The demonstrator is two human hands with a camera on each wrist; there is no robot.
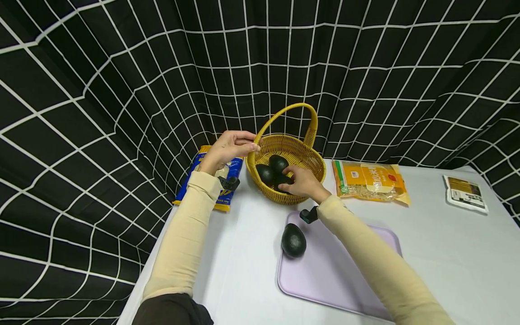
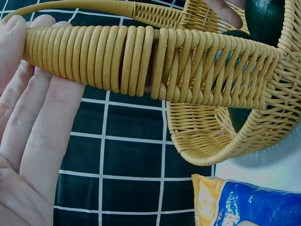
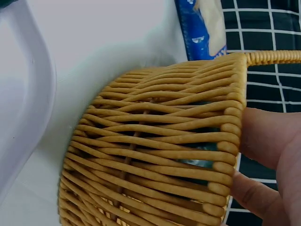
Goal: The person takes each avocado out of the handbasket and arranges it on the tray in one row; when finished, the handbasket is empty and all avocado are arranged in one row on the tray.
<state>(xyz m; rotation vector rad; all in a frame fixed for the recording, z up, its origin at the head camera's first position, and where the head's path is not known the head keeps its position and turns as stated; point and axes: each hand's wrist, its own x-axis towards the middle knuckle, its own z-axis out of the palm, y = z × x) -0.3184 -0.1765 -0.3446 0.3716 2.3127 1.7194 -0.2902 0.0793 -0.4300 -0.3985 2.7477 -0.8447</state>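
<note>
- A black curtain with a white grid (image 1: 268,45) hung behind the round yellow woven basket (image 1: 280,197) and away to both sides of it.
- A smooth white table covering (image 1: 243,253) lay under the basket and spread around it.
- A flat lilac tray with rounded corners (image 1: 325,275) lay nearer the person than the basket, set towards its right.
- The basket stood upright, its arched wicker handle (image 2: 131,59) rising above the rim.
- A blue plastic bag with yellow ends (image 1: 234,169) lay left of the basket, partly hidden by an arm.
- An orange plastic bag with a green-and-white stripe (image 1: 370,182) lay just right of the basket.
- The left hand (image 1: 229,149) was clamped on the handle at the basket's left, thumb and fingers on opposite sides.
- The right hand (image 1: 304,180) reached inside the basket's near rim, thumb and fingers clamped on a mostly covered dark green avocado (image 1: 279,180).
- A small white pouch with a brown-gold top (image 1: 466,194) lay well to the basket's right.
- Two more dark green rounded avocados (image 1: 278,164) rested inside the basket, beside the gripped one.
- A dark green pear-shaped avocado (image 1: 294,240) lay at the tray's left edge, nearer the person than the basket.
</note>
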